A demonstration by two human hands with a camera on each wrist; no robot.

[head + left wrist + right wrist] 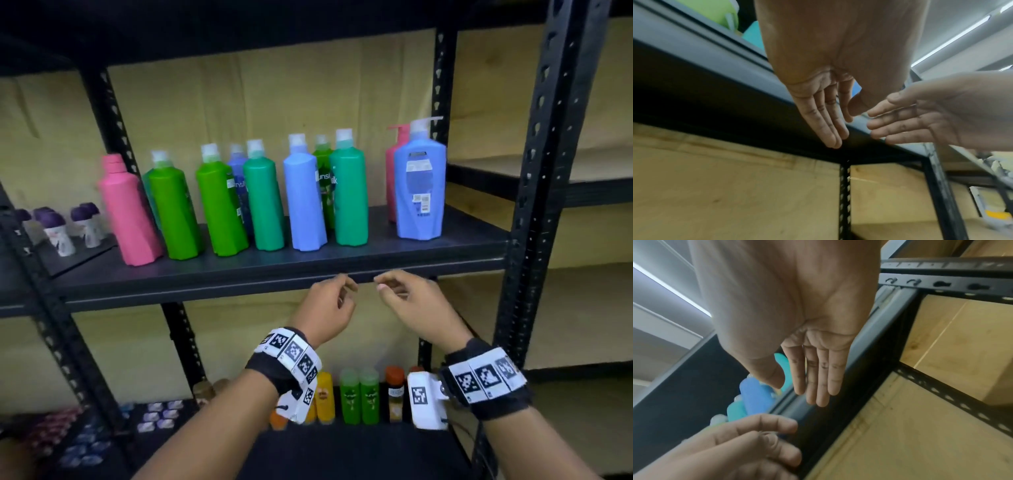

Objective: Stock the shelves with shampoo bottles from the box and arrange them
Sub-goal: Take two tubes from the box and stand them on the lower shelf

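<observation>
Several shampoo bottles stand upright on the dark middle shelf [445, 250]: a pink bottle [128, 212] at the left, green ones [174, 212], teal ones [349, 198], a light blue one [305, 202], and a blue pump bottle [421, 192] at the right with a pink pump bottle behind it. Both hands hang just below the shelf's front edge, close together and empty. My left hand [329, 305] [830, 113] has relaxed, nearly straight fingers. My right hand [404, 301] [813, 374] is likewise relaxed and holds nothing. No box is in view.
Black metal uprights [548, 171] frame the shelf bay. The lower shelf holds small green [359, 397], yellow and orange bottles. Small purple-capped bottles [58, 229] stand on the neighbouring shelf at left. Bare shelf surface lies in front of the bottles.
</observation>
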